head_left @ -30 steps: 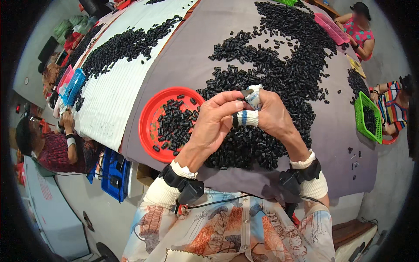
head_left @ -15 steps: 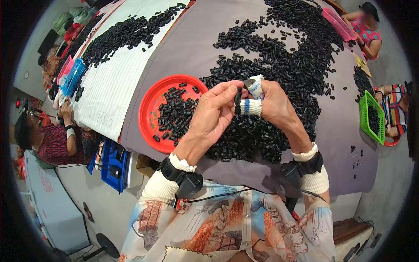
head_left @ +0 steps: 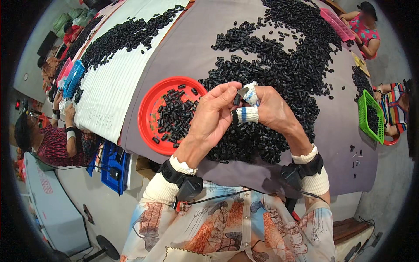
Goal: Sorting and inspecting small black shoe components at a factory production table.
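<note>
My left hand (head_left: 213,109) pinches one small black plastic piece (head_left: 237,100) between thumb and fingers, above the large pile of similar black pieces (head_left: 262,135). Close against it, my right hand (head_left: 275,105) is closed round a small dark blade (head_left: 243,91), whose tip lies at the piece. White-and-blue cloth covers (head_left: 247,115) wrap some fingers of my right hand. Its handle, if any, is hidden in the grip. Left of my hands a round red tray (head_left: 146,105) holds many loose black pieces.
A green basket (head_left: 379,129) stands at the right edge by a co-worker in stripes; a pink basket (head_left: 337,24) lies at the far right by another person. On the left, a white-covered table (head_left: 104,96) bears more pieces and a blue basket (head_left: 73,80), with a person seated there.
My hands have shifted slightly left; the right hand has turned a little, and the black piece and the blade now show more plainly. The co-worker at left has moved their hands.
</note>
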Motion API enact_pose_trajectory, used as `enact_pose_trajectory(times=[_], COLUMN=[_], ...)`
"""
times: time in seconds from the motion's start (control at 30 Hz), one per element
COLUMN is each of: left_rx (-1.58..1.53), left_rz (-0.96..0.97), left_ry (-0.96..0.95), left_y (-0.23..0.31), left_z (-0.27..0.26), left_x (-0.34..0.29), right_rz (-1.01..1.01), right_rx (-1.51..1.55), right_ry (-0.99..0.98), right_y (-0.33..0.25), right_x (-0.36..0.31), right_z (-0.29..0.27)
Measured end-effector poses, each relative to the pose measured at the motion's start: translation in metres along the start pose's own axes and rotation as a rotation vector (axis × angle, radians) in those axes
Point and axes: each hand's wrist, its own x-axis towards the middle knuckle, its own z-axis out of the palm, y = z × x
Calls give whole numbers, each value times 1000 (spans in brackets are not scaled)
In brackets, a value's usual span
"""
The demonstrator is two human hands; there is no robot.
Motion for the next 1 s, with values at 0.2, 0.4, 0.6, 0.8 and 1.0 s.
enact_pose_trajectory(times=[0.2, 0.4, 0.6, 0.8, 1.0], left_rx=[50, 81, 103, 105, 108], left_rz=[12, 26, 43, 47, 40], left_ry=[52, 70, 100, 121, 82], left_y=[0, -3, -3, -4, -1], left_z=[2, 1, 5, 5, 10], left_x=[-2, -1, -3, -2, -2], right_rz=[35, 31, 32, 7, 8], right_rx=[-24, -4, -38, -89, -40], right_ry=[-26, -42, -52, -55, 5], right_y=[-2, -1, -4, 1, -8], right_x=[1, 1, 0, 1, -2], right_z=[0, 2, 1, 2, 0])
